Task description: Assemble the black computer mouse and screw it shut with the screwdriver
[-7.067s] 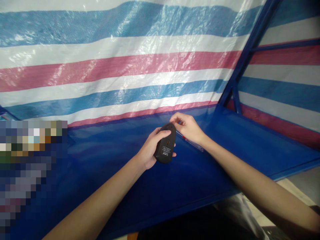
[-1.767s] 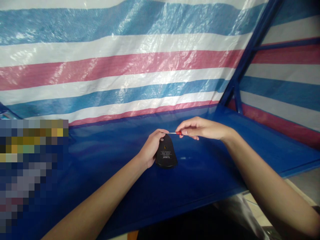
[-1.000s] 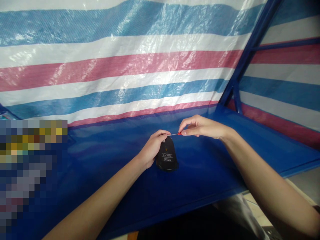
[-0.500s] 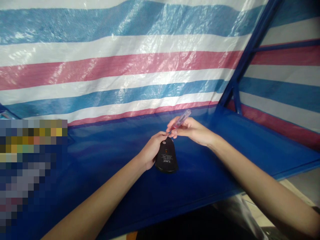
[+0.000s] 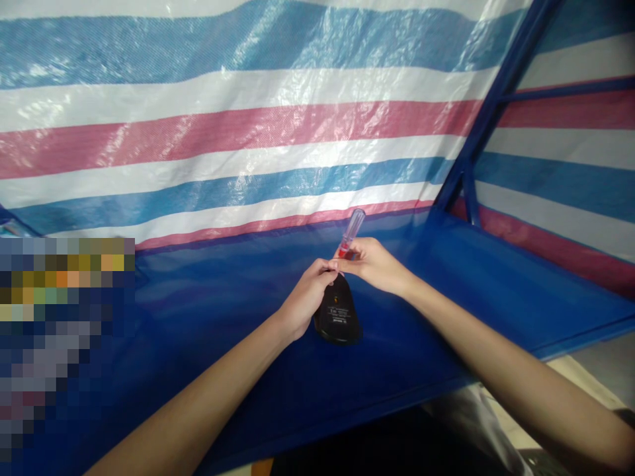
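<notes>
A black computer mouse (image 5: pixel 338 316) lies underside up on the blue surface, small pale print showing near its close end. Along its left side and far end, my left hand (image 5: pixel 308 294) is closed on it, thumb and fingers at the tip. My right hand (image 5: pixel 372 263) pinches a screwdriver (image 5: pixel 352 228) with a clear handle and a red collar. The handle leans up and slightly to the right. Fingers of both hands meet over the far end of the mouse, so the screwdriver's tip is hidden.
The blue tabletop (image 5: pixel 223 284) runs under both arms, its near edge close to my body. A striped plastic sheet (image 5: pixel 238 132) hangs behind. Blue metal frame bars (image 5: pixel 464 162) stand at the right. A pixelated patch covers the left side.
The screwdriver has tipped more upright, and my right hand has moved a little left, against my left fingers. The mouse has shifted and turned slightly to the right.
</notes>
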Motion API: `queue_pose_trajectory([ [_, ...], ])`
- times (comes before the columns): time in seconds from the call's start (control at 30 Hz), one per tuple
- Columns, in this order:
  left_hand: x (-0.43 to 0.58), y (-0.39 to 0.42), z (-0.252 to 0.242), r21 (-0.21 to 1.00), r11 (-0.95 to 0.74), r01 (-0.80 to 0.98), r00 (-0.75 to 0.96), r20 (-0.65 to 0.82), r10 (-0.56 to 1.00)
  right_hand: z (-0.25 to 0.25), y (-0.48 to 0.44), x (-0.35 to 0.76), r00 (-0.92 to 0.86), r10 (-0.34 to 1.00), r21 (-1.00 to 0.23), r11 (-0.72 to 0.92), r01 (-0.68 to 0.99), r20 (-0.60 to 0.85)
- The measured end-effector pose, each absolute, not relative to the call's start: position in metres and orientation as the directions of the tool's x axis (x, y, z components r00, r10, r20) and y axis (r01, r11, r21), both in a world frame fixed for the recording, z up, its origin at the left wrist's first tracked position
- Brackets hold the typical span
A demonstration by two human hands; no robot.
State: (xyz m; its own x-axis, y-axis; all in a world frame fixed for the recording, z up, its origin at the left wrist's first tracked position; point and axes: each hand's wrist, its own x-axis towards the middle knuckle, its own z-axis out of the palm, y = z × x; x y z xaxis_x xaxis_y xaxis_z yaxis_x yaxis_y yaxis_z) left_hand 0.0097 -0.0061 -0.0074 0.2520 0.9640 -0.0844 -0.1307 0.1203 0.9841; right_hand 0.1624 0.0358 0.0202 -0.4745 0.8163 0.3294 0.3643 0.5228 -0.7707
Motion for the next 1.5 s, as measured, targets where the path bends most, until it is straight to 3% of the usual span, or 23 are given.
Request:
queue_pose_trajectory([
  [0.17, 0.01, -0.008, -0.004, 0.982, 0.128, -0.137, 0.284, -0.085, 0.955, 0.019, 0.033, 0.158, -0.417, 0.859, -0.767, 0.474, 0.432, 0.295],
  [0.47, 0.012, -0.008, -0.001, 0.959, 0.184, -0.216, 0.325, -0.108, 0.94, 0.022, 0.034, 0.164, -0.589, 0.776, -0.871, 0.432, 0.235, 0.226],
  [0.83, 0.011, -0.008, -0.003, 0.96, 0.185, -0.209, 0.365, -0.099, 0.926, 0.017, 0.03, 0.156, -0.426, 0.838, -0.802, 0.495, 0.334, 0.341],
  [1.1, 0.011, -0.008, 0.0, 0.964, 0.196, -0.18, 0.374, -0.117, 0.92, 0.024, 0.031, 0.162, -0.559, 0.807, -0.928, 0.333, 0.167, 0.189],
  [1.37, 0.01, -0.007, -0.003, 0.952, 0.229, -0.202, 0.363, -0.144, 0.921, 0.031, 0.029, 0.166, -0.622, 0.774, -0.926, 0.315, 0.209, 0.122],
  [1.5, 0.01, -0.007, -0.003, 0.954, 0.219, -0.205, 0.383, -0.128, 0.915, 0.03, 0.03, 0.165, -0.569, 0.806, -0.928, 0.321, 0.191, 0.162],
])
